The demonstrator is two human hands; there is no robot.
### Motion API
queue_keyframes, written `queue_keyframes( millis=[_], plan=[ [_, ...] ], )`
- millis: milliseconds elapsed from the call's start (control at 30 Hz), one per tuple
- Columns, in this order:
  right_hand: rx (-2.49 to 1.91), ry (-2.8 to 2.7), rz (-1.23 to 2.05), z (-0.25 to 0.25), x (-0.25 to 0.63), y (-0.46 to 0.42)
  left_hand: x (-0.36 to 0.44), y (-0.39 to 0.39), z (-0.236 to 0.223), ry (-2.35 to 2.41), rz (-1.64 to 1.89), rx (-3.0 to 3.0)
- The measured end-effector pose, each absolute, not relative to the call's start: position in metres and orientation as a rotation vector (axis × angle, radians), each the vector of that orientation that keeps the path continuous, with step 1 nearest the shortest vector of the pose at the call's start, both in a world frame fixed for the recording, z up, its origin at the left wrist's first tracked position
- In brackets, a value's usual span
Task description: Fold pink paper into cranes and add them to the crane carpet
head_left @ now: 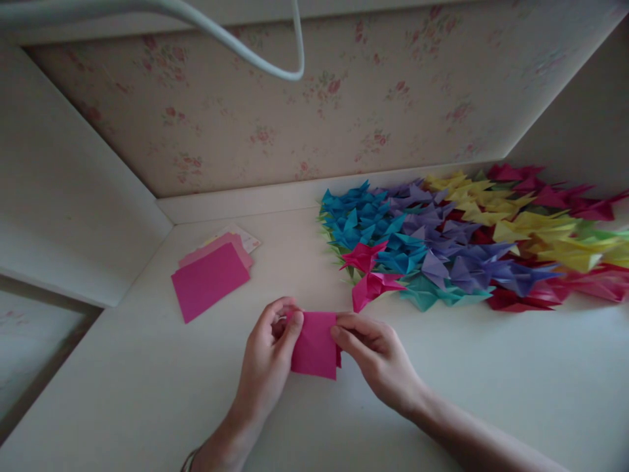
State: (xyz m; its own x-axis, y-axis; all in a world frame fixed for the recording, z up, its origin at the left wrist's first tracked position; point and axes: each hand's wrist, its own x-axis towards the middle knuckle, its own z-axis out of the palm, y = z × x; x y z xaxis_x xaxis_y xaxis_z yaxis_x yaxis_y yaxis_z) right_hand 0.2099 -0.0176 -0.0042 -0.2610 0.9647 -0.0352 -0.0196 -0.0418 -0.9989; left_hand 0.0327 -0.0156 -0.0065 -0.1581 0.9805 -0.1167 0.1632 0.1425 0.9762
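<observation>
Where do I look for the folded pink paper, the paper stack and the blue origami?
Folded pink paper (314,347), head view: middle of its front face.
Paper stack (211,282), head view: its top sheet.
Blue origami (351,231), head view: a piece within the cluster.

1. Folded magenta square (314,347), near centre: paper, matt, smooth faces, crisp folded edge.
2. Magenta sheet (210,283), left: flat paper, matt, smooth, uncreased.
3. Pink sheets (244,252) under it: paper too, matt.
4. Origami cranes (462,262), far right: thin folded paper, sharp creases, mostly matt, slight sheen on some facets.
5. Tabletop (491,380): white, smooth, low sheen; laminate or paint, can't tell.
6. Floral wallpaper (295,111), far side: printed, matt.
7. Left side panel (63,151): smooth white board, satin look.
8. White cable (221,42), far left: smooth, plastic-looking, soft gloss.
</observation>
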Motion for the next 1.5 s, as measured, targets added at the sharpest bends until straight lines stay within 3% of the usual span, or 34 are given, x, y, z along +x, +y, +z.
queue_keyframes(
  millis=[133,333,1500],
  plan=[
    [-1.097,-1.343,1.452,-0.005,0.209,-0.017,0.037,-0.016,-0.009,1.358,1.07,0.925],
    [-1.171,-1.331,1.348,-0.009,0.205,-0.018,0.046,-0.024,-0.005,1.42,1.058,1.121],
    [-1.118,-1.194,1.499,-0.001,0.204,-0.017,0.044,-0.027,0.002,1.498,1.017,1.377]
  ],
)
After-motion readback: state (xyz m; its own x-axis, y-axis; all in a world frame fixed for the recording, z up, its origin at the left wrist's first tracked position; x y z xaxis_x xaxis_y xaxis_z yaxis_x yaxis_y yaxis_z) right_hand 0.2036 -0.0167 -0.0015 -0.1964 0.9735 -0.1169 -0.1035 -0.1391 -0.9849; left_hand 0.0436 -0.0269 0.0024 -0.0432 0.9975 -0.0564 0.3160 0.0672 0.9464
